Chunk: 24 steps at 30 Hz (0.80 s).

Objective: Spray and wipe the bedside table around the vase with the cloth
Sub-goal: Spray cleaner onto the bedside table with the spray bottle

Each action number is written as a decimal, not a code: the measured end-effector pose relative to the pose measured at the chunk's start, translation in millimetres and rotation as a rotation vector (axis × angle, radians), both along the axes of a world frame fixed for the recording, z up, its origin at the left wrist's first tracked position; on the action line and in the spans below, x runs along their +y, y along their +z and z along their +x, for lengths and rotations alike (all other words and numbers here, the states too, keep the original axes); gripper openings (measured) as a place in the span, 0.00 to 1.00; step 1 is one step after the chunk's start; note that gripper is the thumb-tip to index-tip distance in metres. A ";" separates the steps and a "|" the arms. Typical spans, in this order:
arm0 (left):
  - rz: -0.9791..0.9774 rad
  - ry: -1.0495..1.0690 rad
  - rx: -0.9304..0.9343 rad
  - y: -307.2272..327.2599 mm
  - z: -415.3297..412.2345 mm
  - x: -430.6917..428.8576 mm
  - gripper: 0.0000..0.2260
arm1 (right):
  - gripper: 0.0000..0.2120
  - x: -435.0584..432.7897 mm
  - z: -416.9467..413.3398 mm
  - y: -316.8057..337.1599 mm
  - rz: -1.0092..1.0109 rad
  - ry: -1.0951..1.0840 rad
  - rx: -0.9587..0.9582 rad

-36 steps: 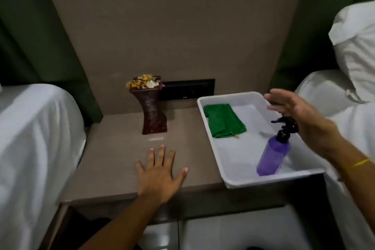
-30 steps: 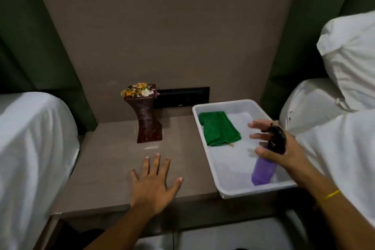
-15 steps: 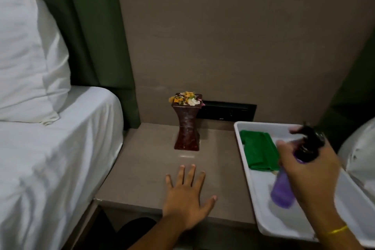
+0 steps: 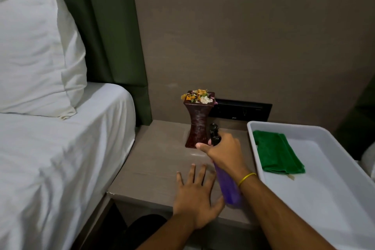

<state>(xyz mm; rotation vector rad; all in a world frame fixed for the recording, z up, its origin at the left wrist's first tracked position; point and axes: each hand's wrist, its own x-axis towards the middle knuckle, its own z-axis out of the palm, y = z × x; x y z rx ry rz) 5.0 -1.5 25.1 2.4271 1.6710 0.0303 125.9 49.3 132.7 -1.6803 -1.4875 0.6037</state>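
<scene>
A dark red-brown vase (image 4: 198,124) topped with dried flowers stands at the back of the beige bedside table (image 4: 158,160). My right hand (image 4: 223,151) grips a purple spray bottle (image 4: 227,184) by its black head, held over the table with the nozzle pointing at the vase's base. My left hand (image 4: 195,193) lies flat on the table near its front edge, fingers spread, empty. A folded green cloth (image 4: 278,155) rests in the white tray (image 4: 324,199) on the table's right side.
A bed with a white sheet (image 4: 60,158) and pillow (image 4: 36,50) borders the table on the left. A black socket panel (image 4: 243,108) is set in the wall behind the vase. White bedding shows at the far right edge.
My right hand lifted the spray bottle out of the tray and carried it left to the vase. The view swung left. The left hand stayed flat on the table.
</scene>
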 end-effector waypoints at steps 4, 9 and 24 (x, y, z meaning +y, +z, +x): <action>-0.022 -0.001 0.018 2.7 0.8 0.1 0.42 | 0.18 4.2 -1.3 -0.7 0.032 0.022 0.006; -0.022 -0.005 0.004 4.9 0.6 -0.8 0.40 | 0.16 8.4 -0.9 5.3 0.076 0.038 0.009; 0.056 0.010 -0.014 -4.6 1.5 5.9 0.39 | 0.13 -3.1 11.8 16.8 0.015 0.060 -0.007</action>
